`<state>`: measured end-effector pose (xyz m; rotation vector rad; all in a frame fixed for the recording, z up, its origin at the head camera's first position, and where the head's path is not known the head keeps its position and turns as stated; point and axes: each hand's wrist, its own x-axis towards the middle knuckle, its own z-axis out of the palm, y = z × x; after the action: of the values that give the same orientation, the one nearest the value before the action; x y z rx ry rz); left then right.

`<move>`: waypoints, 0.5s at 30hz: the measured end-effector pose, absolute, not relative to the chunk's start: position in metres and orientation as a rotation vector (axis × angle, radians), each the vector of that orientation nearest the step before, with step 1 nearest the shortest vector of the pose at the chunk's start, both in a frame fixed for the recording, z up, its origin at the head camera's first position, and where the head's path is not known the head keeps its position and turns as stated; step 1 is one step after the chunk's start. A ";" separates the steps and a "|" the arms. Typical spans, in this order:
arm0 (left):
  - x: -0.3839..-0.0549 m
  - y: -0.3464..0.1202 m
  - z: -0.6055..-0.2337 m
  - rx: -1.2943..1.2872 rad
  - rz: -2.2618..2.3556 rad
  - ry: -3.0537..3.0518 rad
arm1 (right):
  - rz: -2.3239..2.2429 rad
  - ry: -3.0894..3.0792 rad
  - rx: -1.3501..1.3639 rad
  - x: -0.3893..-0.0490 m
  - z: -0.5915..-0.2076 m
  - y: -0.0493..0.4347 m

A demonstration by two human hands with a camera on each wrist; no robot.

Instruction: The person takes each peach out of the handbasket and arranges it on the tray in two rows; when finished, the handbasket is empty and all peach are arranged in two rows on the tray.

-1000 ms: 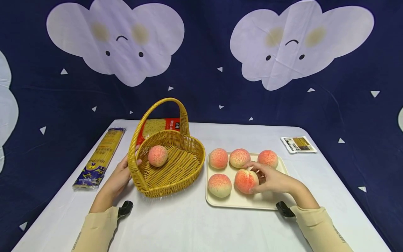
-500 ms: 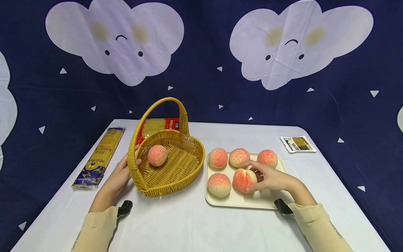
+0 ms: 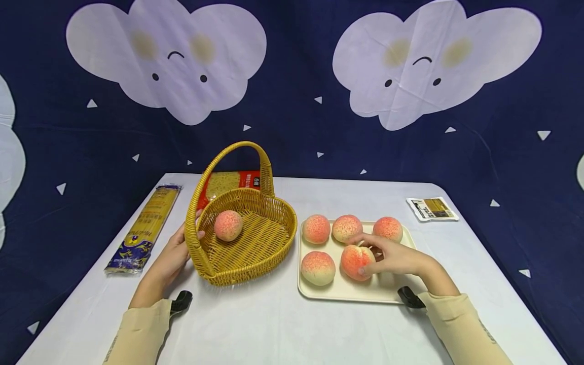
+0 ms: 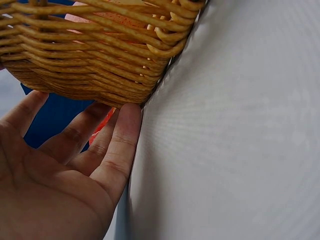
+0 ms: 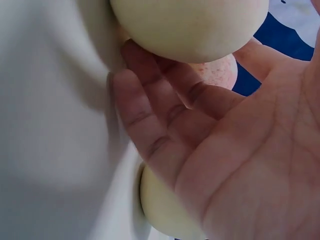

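My left hand (image 3: 174, 252) holds the side of a yellow wicker basket (image 3: 251, 274), its thumb at the rim by the handle. In the left wrist view its fingertips touch the outside of the woven wall (image 4: 85, 60). One pink peach (image 3: 228, 225) lies inside the basket. To the right, my right hand (image 3: 394, 258) grips a peach (image 3: 356, 261) between thumb and fingers, over a cream tray (image 3: 333, 292). The right wrist view has this peach's pale underside (image 5: 190, 30) above the curled fingers; whether it touches the tray is unclear.
Several other peaches are on the tray, among them a front-left one (image 3: 318, 268) and a back-right one (image 3: 388, 229). A long noodle pack (image 3: 146, 225) lies far left, a red pasta bag (image 3: 223, 183) behind the basket, and a small white packet (image 3: 432, 209) at back right.
The gripped peach has shifted slightly left, then back right, and the right thumb sits a little higher on it. My left hand and the basket look unchanged.
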<state>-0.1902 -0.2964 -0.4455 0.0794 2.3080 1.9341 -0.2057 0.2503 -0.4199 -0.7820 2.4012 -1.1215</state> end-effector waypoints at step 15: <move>-0.190 -0.296 -0.445 0.110 1.933 2.313 | -1.148 2.422 -0.795 -0.203 -0.421 0.246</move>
<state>-0.1899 -0.2957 -0.4454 0.1100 2.3126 1.9327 -0.2029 0.2459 -0.4211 -0.7955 2.4217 -1.1475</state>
